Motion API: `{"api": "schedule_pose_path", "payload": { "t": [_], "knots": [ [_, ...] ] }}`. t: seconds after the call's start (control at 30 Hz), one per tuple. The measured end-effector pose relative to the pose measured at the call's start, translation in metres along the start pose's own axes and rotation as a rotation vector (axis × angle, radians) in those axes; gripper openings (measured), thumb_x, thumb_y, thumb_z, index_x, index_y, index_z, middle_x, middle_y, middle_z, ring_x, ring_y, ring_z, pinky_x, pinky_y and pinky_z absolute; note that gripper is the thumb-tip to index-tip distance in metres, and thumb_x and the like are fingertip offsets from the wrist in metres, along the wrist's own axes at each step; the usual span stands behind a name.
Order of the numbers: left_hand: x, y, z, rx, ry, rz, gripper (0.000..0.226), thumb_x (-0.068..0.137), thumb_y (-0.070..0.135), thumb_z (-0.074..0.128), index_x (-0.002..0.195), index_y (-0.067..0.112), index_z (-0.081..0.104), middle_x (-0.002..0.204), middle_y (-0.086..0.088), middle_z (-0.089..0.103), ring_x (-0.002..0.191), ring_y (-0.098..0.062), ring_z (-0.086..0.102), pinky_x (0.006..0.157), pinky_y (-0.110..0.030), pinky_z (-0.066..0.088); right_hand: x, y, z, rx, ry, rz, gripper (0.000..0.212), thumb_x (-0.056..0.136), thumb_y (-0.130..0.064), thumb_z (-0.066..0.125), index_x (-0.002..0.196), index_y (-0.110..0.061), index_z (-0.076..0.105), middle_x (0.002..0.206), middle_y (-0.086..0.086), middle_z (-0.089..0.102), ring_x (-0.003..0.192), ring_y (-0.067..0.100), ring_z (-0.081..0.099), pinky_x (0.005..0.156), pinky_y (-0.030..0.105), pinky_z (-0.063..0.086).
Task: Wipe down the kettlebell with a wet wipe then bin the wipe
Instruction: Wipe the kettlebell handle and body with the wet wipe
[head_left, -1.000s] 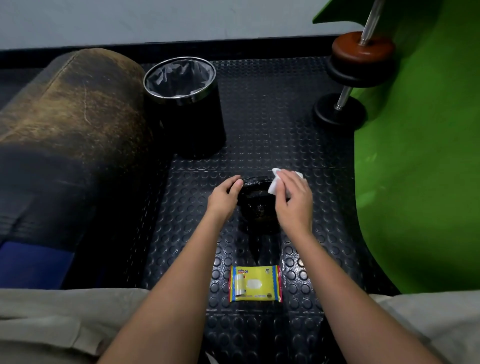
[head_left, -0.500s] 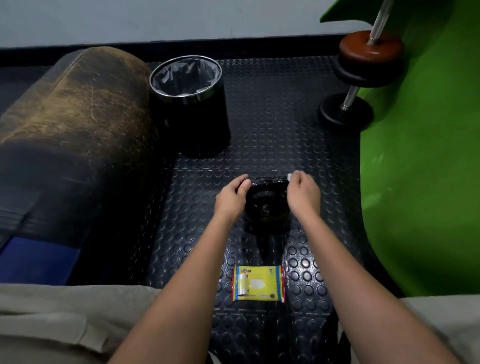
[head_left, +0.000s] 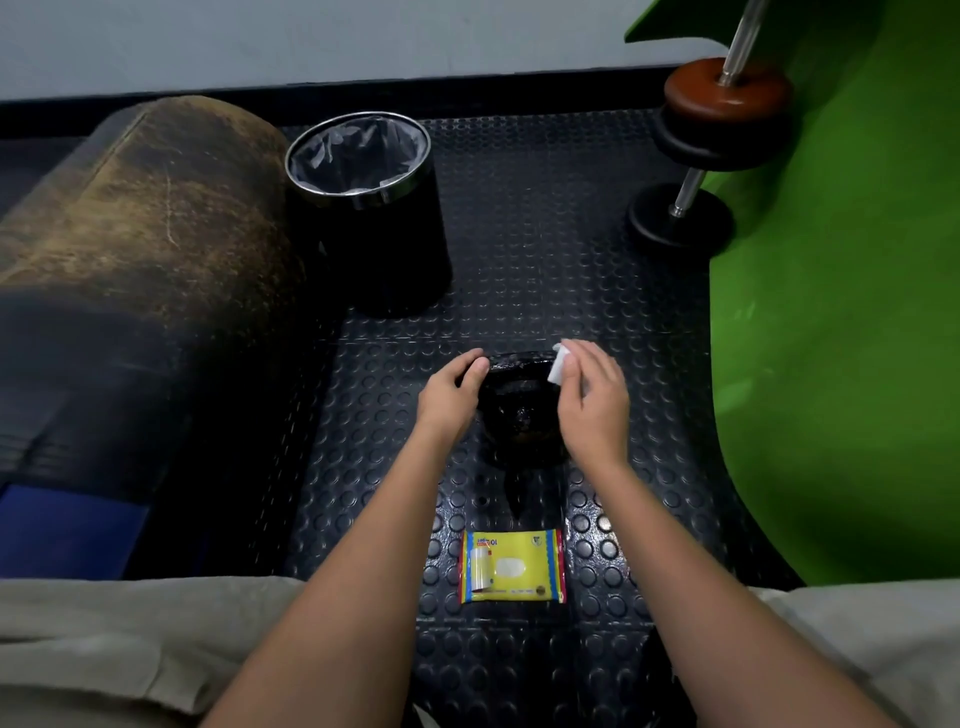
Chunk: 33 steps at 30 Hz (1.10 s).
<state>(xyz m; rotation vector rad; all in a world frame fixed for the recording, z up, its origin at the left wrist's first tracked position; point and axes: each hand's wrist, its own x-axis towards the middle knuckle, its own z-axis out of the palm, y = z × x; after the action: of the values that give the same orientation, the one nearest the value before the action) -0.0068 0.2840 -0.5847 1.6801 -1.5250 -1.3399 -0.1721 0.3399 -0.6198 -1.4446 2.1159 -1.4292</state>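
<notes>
Head view: black kettlebell (head_left: 522, 410) on the bumpy black floor mat (head_left: 519, 260), in the middle, between two hands. Left hand (head_left: 451, 391) curled round the left side of the kettlebell's top, holding it. Right hand (head_left: 595, 397) bent over the right side, fingers pinching a white wet wipe (head_left: 560, 365) against the handle. Yellow wipe pack (head_left: 511, 566) flat on the mat, just in front of the kettlebell, close to the knees. Black bin (head_left: 366, 208) with a shiny rim and a grey bag inside, farther back and to the left. Big worn roll (head_left: 140, 218) beside the bin. Dumbbell (head_left: 696, 150) far right, at the edge of a green sheet (head_left: 841, 312)
</notes>
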Motion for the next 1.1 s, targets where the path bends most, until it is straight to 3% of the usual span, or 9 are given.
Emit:
{"api": "schedule_pose_path", "payload": {
  "t": [0.13, 0.23, 0.33, 0.43, 0.53, 0.67, 0.83, 1.0, 1.1],
  "knots": [
    [-0.001, -0.001, 0.001, 0.014, 0.002, 0.005, 0.040, 0.100, 0.047, 0.050, 0.137, 0.034, 0.057, 0.140, 0.008, 0.057, 0.132, -0.014, 0.048, 0.106, -0.028, 0.035, 0.018, -0.010, -0.003, 0.125, -0.114, 0.432, 0.033, 0.104, -0.035, 0.035, 0.114, -0.024, 0.064, 0.116, -0.006, 0.059, 0.104, 0.014, 0.054, 0.080, 0.029, 0.040],
    [-0.002, -0.001, 0.002, 0.042, -0.002, 0.020, 0.040, 0.100, 0.046, 0.049, 0.138, 0.034, 0.056, 0.140, 0.007, 0.057, 0.132, -0.015, 0.048, 0.106, -0.028, 0.035, 0.034, -0.013, -0.006, 0.093, -0.218, 0.617, 0.042, 0.102, -0.037, 0.029, 0.116, -0.023, 0.066, 0.121, -0.001, 0.062, 0.102, 0.019, 0.056, 0.080, 0.032, 0.040],
    [0.000, -0.001, 0.001, 0.062, 0.011, 0.018, 0.039, 0.101, 0.046, 0.048, 0.137, 0.034, 0.056, 0.139, 0.007, 0.058, 0.131, -0.015, 0.049, 0.105, -0.028, 0.036, 0.037, -0.018, -0.001, -0.196, -0.250, 0.389, 0.042, 0.100, -0.035, 0.025, 0.091, -0.021, 0.064, 0.109, 0.003, 0.065, 0.100, 0.024, 0.056, 0.090, 0.041, 0.045],
    [0.001, -0.001, 0.000, 0.069, 0.022, 0.008, 0.038, 0.101, 0.045, 0.048, 0.136, 0.034, 0.058, 0.137, 0.006, 0.060, 0.128, -0.015, 0.052, 0.099, -0.024, 0.036, 0.030, -0.026, 0.010, -0.404, -0.230, 0.007, 0.048, 0.101, -0.033, 0.023, 0.086, -0.019, 0.065, 0.097, 0.001, 0.066, 0.098, 0.024, 0.056, 0.107, 0.043, 0.034],
    [0.003, -0.002, -0.003, 0.052, 0.020, 0.002, 0.037, 0.100, 0.044, 0.050, 0.135, 0.034, 0.059, 0.135, 0.005, 0.061, 0.126, -0.015, 0.053, 0.099, -0.023, 0.037, 0.020, -0.029, 0.015, -0.389, -0.237, -0.226, 0.037, 0.103, -0.033, 0.032, 0.099, -0.026, 0.068, 0.102, -0.010, 0.067, 0.104, 0.012, 0.056, 0.118, 0.036, 0.018],
    [0.003, -0.003, -0.004, 0.014, 0.009, -0.006, 0.037, 0.099, 0.044, 0.052, 0.134, 0.034, 0.060, 0.134, 0.006, 0.062, 0.124, -0.013, 0.055, 0.101, -0.024, 0.040, 0.006, -0.010, 0.005, -0.216, -0.181, -0.280, 0.032, 0.104, -0.031, 0.043, 0.127, -0.023, 0.064, 0.127, -0.012, 0.061, 0.125, 0.009, 0.049, 0.116, 0.037, 0.024],
    [0.002, -0.002, -0.002, 0.014, 0.002, -0.003, 0.039, 0.100, 0.046, 0.050, 0.136, 0.035, 0.057, 0.138, 0.007, 0.058, 0.129, -0.014, 0.051, 0.107, -0.030, 0.038, 0.004, 0.001, 0.000, -0.004, -0.038, 0.091, 0.032, 0.106, -0.033, 0.037, 0.120, -0.022, 0.063, 0.117, -0.012, 0.059, 0.111, 0.009, 0.052, 0.094, 0.033, 0.043],
    [-0.001, 0.000, -0.001, 0.017, -0.002, 0.001, 0.040, 0.101, 0.046, 0.048, 0.139, 0.034, 0.055, 0.142, 0.006, 0.055, 0.133, -0.015, 0.047, 0.102, -0.026, 0.034, 0.031, -0.009, -0.005, 0.203, -0.223, 0.652, 0.037, 0.103, -0.037, 0.028, 0.112, -0.021, 0.060, 0.109, -0.004, 0.056, 0.088, 0.015, 0.053, 0.069, 0.032, 0.037],
    [0.000, 0.000, -0.001, 0.024, 0.002, 0.000, 0.040, 0.101, 0.045, 0.047, 0.139, 0.033, 0.055, 0.142, 0.006, 0.055, 0.133, -0.016, 0.047, 0.098, -0.023, 0.033, 0.036, -0.015, -0.001, -0.049, -0.250, 0.520, 0.045, 0.102, -0.037, 0.023, 0.113, -0.019, 0.063, 0.114, -0.002, 0.061, 0.098, 0.019, 0.055, 0.084, 0.038, 0.043]
  ]
}}
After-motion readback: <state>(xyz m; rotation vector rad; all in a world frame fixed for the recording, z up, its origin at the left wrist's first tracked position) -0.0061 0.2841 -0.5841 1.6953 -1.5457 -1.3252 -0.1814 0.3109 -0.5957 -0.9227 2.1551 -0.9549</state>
